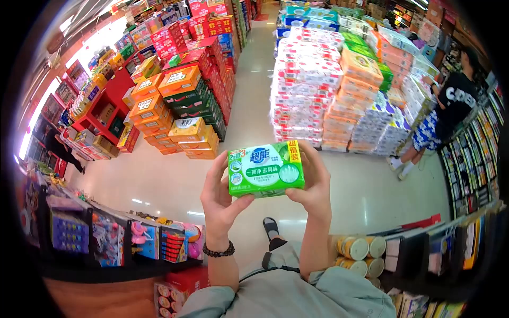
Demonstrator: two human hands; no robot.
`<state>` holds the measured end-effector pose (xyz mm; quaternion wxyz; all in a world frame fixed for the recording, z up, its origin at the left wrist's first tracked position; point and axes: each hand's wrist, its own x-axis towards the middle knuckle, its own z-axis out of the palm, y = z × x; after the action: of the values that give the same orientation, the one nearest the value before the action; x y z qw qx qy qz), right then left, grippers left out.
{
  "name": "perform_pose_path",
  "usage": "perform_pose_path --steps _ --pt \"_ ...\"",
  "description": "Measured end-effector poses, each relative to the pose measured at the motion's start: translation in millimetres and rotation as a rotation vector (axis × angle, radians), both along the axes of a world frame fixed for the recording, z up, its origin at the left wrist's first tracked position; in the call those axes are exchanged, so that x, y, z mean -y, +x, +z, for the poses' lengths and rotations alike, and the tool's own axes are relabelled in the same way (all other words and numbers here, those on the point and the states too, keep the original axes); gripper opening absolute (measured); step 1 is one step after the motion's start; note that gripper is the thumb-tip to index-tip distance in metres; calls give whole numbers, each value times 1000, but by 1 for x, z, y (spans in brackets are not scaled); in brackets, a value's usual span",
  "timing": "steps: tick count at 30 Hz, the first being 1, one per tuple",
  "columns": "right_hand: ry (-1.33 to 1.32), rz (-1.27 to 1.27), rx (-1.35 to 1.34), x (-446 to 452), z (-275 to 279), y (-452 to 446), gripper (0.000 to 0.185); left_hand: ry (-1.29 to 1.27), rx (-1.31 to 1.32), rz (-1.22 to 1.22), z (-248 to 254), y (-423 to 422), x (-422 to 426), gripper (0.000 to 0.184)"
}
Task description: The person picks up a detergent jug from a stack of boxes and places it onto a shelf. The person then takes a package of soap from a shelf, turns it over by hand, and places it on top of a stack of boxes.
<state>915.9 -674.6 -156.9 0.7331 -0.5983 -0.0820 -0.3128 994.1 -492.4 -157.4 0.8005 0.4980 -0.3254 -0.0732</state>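
A green and white pack of laundry soap [265, 177] with Chinese print and a yellow corner label is held up in front of me, its printed face towards the camera. My left hand [221, 193] grips its left end, thumb along the lower edge, and wears a dark beaded bracelet [219, 250]. On the other end, my right hand [314, 185] is closed round the pack with its thumb below the front face. The fingers behind the pack are mostly hidden.
Orange cartons [183, 80] and red boxes stand stacked ahead on the left. Tall stacks of wrapped tissue packs [305, 79] rise ahead on the right, a person [450, 100] beside them. Shelves with toys [108, 238] and tins [352, 248] flank me. Shiny floor [254, 100] runs between the stacks.
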Motion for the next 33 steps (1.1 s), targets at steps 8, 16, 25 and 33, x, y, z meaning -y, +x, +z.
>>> perform_pose_path --steps 8,16,25,33 --pt "73 119 -73 56 15 185 75 110 -53 238 18 151 55 86" --pt "116 140 -172 98 -14 342 64 118 -71 339 -17 308 99 80" --pt "102 187 -264 146 -13 561 63 304 -51 359 -23 527 140 76" --pt "-9 223 -227 195 -19 701 70 241 38 389 -26 669 182 80"
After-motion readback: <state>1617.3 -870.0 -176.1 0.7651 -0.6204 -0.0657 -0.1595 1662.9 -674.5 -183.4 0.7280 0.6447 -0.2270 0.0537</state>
